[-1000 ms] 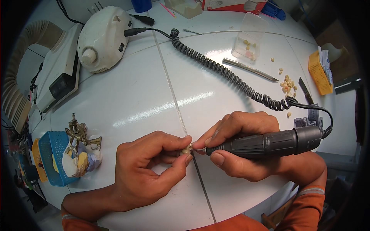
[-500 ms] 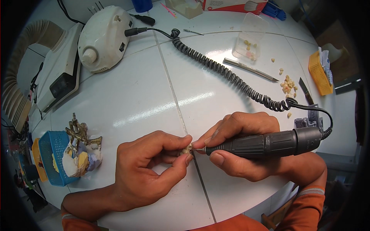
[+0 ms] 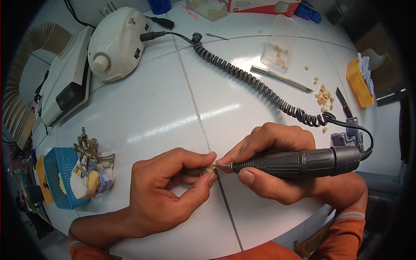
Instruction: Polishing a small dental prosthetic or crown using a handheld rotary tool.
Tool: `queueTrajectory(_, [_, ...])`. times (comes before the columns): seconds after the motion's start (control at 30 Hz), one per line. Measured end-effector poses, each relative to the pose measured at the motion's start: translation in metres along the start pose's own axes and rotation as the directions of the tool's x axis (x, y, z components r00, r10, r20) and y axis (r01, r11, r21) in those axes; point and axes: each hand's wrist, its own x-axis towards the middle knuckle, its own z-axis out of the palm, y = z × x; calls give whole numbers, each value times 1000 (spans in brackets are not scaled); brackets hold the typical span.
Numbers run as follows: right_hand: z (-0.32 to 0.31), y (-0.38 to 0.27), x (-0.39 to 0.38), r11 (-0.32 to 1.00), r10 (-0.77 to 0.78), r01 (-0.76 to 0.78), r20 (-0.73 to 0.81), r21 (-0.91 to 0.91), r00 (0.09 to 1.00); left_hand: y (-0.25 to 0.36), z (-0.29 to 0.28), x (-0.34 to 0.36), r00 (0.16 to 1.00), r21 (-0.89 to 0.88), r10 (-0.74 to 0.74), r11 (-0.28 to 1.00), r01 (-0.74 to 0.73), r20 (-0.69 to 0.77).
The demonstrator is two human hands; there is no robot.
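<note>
A small cream-coloured artificial tooth (image 3: 210, 168) sits pinched just above the white tiled tabletop (image 3: 164, 112). A dark grey ribbed rotary handpiece (image 3: 299, 162) lies nearly level, its thin metal bur touching the tooth, black coiled cord (image 3: 255, 84) trailing behind.

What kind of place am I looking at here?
Probably a dental lab bench: the right hand grinds a small tooth piece with a rotary handpiece, loose artificial teeth lie scattered, and a dental cast on an articulator stands nearby.
</note>
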Motion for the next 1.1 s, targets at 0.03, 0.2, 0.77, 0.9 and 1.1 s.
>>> queueTrajectory(0.03, [0,1,0,999,-9,10,-11,41,1000,1,0,0,1000,-3,-17,1000,17,3])
queueTrajectory(0.2, [-2,2,-2,999,23,-22,-6,46,1000,3,3,0,997,-35,-68,997,68,-23])
queueTrajectory(0.77, [3,14,1,973,-228,228,-31,18,973,4,2,0,999,-22,-45,999,46,23])
queueTrajectory(0.9, [3,15,3,969,-248,248,-30,9,968,1,4,0,996,-81,-72,994,68,-47])
queueTrajectory(1.1, [5,17,2,962,-271,272,-94,5,958,2,5,0,997,-79,-57,995,54,-42])
